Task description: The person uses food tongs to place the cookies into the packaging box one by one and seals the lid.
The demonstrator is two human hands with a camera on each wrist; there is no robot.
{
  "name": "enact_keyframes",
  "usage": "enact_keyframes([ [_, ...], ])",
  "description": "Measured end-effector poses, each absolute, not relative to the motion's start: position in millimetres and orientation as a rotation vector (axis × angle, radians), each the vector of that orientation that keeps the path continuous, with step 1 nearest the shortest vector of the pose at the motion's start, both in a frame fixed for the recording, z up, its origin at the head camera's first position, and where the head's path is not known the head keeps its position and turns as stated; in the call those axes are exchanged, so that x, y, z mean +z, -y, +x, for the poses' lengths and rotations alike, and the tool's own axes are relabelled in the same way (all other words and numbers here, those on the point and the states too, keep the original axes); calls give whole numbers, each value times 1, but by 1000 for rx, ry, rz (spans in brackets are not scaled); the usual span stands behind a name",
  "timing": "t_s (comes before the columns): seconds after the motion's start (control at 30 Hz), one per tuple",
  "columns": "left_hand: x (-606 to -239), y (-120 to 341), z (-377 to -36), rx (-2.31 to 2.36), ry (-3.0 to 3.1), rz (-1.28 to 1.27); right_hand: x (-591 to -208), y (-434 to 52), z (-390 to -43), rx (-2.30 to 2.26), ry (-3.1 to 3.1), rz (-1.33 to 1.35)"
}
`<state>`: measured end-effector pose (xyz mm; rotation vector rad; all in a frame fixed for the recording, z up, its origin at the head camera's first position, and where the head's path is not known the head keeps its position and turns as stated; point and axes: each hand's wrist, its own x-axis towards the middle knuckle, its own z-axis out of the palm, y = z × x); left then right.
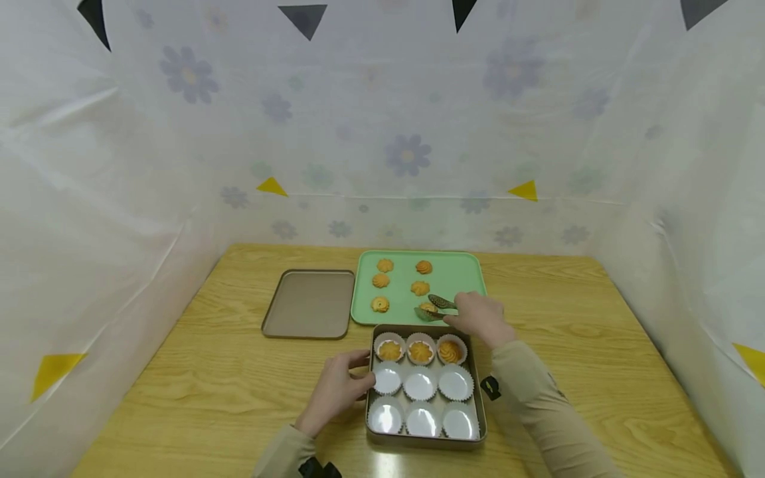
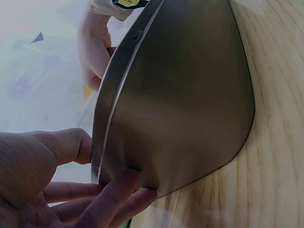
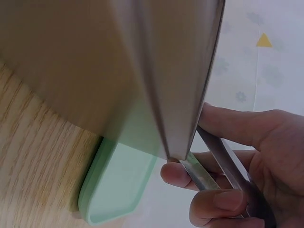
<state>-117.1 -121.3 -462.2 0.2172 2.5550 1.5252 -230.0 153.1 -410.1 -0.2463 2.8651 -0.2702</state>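
Observation:
My right hand [image 1: 480, 317] grips a pair of metal tongs [image 1: 442, 302] over the green tray [image 1: 457, 272]. The tongs' tips stand apart on either side of a front cookie [image 1: 427, 307]. Several other piped golden cookies [image 1: 420, 288] lie on that tray. My left hand [image 1: 339, 385] holds the left side of a deep brown metal box [image 2: 190, 95], thumb at the rim and fingers against the outer wall. Inside the box, white paper cups [image 1: 420, 384] stand in three rows. The back row holds three cookies [image 1: 421, 352], one per cup; the other cups hold none.
A shallow brown lid or tray [image 1: 309, 304] lies left of the green tray on the wooden table [image 1: 227, 378]. White flower-printed sheeting [image 1: 382, 119] encloses the table at the back and sides. The box stands directly in front of the green tray.

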Motion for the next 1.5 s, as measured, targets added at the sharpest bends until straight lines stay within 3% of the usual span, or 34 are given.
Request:
enact_keyframes([
  [1.5, -463, 121, -117, 1462, -2629, 206, -412, -157, -223, -302, -2973, -286],
])
